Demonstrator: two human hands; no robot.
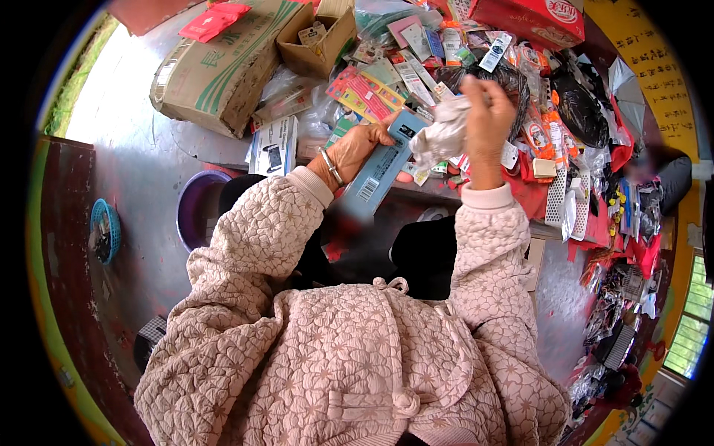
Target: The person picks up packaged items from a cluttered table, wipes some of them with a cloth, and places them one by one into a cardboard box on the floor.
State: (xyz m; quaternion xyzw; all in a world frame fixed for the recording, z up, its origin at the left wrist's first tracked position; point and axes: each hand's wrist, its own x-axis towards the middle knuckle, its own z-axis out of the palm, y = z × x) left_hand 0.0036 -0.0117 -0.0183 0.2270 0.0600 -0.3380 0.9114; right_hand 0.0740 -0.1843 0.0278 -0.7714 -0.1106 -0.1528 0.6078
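Note:
A long, flat blue-grey box (378,172) with a barcode is tilted in front of me, held by my left hand (357,152) near its left edge. My left thumb lies on the front of the box and a bracelet circles that wrist. In my right hand (489,111) a crumpled whitish cloth (443,134) is gripped, hanging beside and partly over the box's upper right end. Whether the cloth touches the box I cannot tell. Behind both hands, colourful cards (366,93) and small packaged goods lie heaped on the table.
A large cardboard carton (227,63) and a small open carton (316,37) stand at the far left of the table. A white box (272,146) lies at its near edge. On the floor are a purple basin (195,212) and a blue basket (105,230). Black plastic bags (580,111) lie right.

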